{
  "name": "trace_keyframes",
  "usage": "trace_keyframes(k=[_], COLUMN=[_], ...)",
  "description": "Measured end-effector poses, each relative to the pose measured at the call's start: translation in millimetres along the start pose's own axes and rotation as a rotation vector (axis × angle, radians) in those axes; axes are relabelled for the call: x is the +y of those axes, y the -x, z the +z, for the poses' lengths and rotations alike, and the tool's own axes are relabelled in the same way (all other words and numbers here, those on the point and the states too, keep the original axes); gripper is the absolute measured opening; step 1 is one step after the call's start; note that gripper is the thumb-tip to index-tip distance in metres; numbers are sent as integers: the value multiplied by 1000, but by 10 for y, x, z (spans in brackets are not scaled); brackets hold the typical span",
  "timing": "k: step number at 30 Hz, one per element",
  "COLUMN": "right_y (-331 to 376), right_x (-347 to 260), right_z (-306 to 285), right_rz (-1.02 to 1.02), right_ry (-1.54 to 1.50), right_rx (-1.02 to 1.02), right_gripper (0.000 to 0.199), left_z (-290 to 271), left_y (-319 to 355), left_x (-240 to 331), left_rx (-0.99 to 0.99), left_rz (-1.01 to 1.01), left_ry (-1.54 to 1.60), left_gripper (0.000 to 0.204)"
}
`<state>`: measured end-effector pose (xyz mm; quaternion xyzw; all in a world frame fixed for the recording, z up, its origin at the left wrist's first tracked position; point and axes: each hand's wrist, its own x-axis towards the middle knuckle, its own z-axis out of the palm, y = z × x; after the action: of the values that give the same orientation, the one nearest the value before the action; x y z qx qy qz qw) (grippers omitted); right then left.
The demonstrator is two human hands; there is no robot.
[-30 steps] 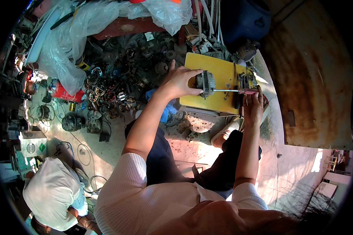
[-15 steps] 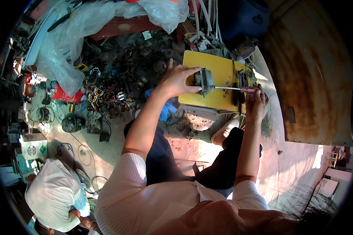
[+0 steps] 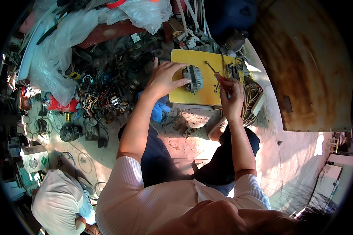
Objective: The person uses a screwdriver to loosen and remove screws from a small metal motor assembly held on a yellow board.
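Observation:
A small grey electric motor (image 3: 193, 78) stands on a yellow board (image 3: 184, 96) in front of me. My left hand (image 3: 164, 76) rests on the motor's left side with its fingers spread over it. My right hand (image 3: 232, 91) grips a screwdriver with a red handle (image 3: 219, 77); its metal shaft points up and left, away from the motor, over the board. A few small metal tools and parts (image 3: 228, 66) lie on the board's right side.
A heap of old motors and copper windings (image 3: 106, 94) covers the floor to the left. Clear plastic bags (image 3: 59, 47) lie behind it. A coiled cable with a power strip (image 3: 257, 100) sits to the right of the board. Another person in white (image 3: 59, 203) crouches at lower left.
My right hand has lifted the screwdriver off the motor; its shaft now points up and left instead of lying level against it. My left hand stays on the motor.

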<state>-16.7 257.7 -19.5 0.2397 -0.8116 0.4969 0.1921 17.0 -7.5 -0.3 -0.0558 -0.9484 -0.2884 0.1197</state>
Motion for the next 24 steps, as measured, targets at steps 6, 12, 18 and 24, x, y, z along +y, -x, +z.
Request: trace_keyframes(k=[6, 12, 18, 24], right_y=[123, 36, 7, -8], right_x=[127, -65, -83, -77], right_z=[82, 93, 245, 349], right_rz=[-9, -23, -15, -4], right_ry=[142, 123, -31, -63], right_rx=[-301, -254, -225, -214], right_gripper=[20, 14, 17, 15], left_z=[5, 144, 220, 232], left_y=[60, 148, 143, 149], left_x=[196, 94, 85, 40], left_rx=[-49, 21, 90, 135], left_rz=[83, 181, 211, 245], left_ry=[38, -65, -63, -63], left_gripper=[44, 31, 27, 24])
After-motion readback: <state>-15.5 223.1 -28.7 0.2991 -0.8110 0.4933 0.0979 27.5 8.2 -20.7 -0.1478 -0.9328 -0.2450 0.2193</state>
